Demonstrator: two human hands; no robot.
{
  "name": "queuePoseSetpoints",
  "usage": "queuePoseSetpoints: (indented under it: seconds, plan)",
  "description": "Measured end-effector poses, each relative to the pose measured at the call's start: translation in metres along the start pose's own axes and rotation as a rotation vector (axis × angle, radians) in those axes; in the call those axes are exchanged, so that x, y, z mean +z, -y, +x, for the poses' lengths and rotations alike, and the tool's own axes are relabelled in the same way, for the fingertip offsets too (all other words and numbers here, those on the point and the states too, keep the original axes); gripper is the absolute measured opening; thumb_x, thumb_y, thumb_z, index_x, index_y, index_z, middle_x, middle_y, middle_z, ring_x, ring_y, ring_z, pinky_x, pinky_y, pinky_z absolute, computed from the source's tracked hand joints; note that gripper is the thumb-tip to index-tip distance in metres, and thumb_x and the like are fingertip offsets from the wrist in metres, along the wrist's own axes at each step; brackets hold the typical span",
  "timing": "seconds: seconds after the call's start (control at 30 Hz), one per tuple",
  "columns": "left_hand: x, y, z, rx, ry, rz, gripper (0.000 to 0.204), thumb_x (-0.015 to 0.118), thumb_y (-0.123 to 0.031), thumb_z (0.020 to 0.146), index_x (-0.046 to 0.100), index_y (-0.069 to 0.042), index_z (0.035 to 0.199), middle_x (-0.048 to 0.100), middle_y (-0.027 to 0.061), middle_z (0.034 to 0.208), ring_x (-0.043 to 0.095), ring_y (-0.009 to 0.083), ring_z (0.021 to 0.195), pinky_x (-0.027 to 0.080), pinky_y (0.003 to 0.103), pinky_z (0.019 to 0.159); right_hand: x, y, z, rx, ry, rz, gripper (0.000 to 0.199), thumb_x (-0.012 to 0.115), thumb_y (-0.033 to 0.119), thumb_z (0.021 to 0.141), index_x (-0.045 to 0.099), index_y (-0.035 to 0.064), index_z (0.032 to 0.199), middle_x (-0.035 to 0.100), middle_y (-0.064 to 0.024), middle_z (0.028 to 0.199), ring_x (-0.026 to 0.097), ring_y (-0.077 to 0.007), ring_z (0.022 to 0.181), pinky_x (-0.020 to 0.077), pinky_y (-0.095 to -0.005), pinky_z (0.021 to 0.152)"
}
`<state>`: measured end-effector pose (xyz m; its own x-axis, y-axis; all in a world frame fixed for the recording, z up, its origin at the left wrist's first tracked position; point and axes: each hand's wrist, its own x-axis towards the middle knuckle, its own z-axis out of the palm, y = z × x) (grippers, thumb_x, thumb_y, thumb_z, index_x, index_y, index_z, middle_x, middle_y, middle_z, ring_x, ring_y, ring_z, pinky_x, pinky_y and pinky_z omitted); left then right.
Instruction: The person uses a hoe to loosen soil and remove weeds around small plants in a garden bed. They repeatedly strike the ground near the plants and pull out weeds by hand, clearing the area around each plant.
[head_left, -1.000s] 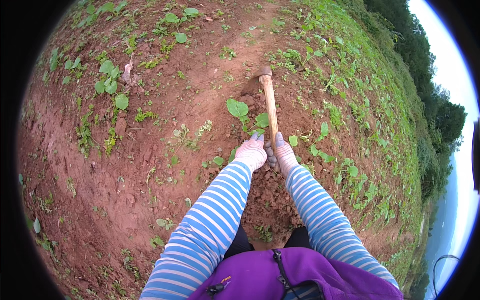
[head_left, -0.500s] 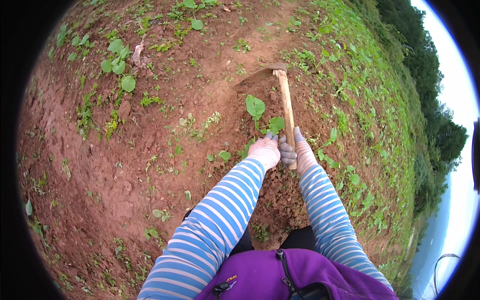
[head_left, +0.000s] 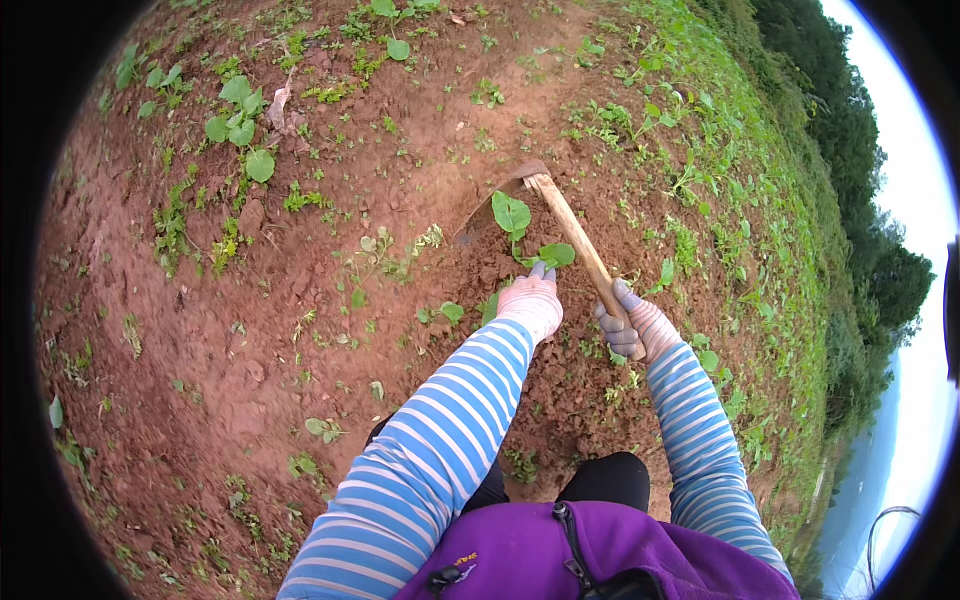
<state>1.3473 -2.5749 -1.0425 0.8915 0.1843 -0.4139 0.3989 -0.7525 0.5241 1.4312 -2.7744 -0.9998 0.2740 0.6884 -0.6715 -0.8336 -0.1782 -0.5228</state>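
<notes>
My right hand [head_left: 630, 328], in a grey-fingered glove, is wrapped round the lower end of a short hoe's wooden handle [head_left: 578, 240]. The hoe's broad metal blade [head_left: 487, 208] rests low at the soil, just left of and beyond a leafy seedling [head_left: 511, 214] with broad round leaves. My left hand [head_left: 530, 302], gloved too, is at the seedling's base, its fingertips closed together against the stem under the right-hand leaf [head_left: 556, 254]. The exact grip there is partly hidden by the back of the hand.
Loose reddish-brown soil [head_left: 560, 400] lies between my hands and knees. Similar broad-leaved plants [head_left: 238, 125] grow at the far left, with small weeds scattered about. A denser green strip [head_left: 760, 230] runs along the right, with trees [head_left: 850, 180] beyond.
My right hand has moved right and nearer to me, swinging the hoe so its handle slants and its blade sits nearer the seedling. My left hand has stayed at the plant.
</notes>
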Motion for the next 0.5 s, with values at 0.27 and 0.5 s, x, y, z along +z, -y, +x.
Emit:
queuePoseSetpoints:
  seconds: [0.27,0.5]
  plan:
    - [-0.004,-0.001,-0.005,0.002,0.006,0.01,0.081,0.069,-0.015,0.082,0.028,-0.007,0.152,0.024,0.0105,0.159,0.043,0.0289,0.135,0.043,0.041,0.108,0.022,-0.01,-0.003,-0.009,-0.188,-0.046,0.052,0.055,0.052,0.095,0.057,0.0004,0.097,0.05,0.001,0.06,0.038,-0.0053,0.038,0.0324,-0.0206,0.032]
    - [-0.017,0.012,-0.011,0.019,-0.071,0.019,0.05,0.044,-0.018,0.092,0.044,-0.009,0.142,0.044,0.0117,0.147,0.048,0.0303,0.131,0.042,0.041,0.107,0.048,-0.015,-0.072,-0.409,-0.225,-0.081,0.048,0.057,0.052,0.095,0.057,0.004,0.094,0.051,0.0002,0.058,0.04,-0.0068,0.037,0.0348,-0.0227,0.035]
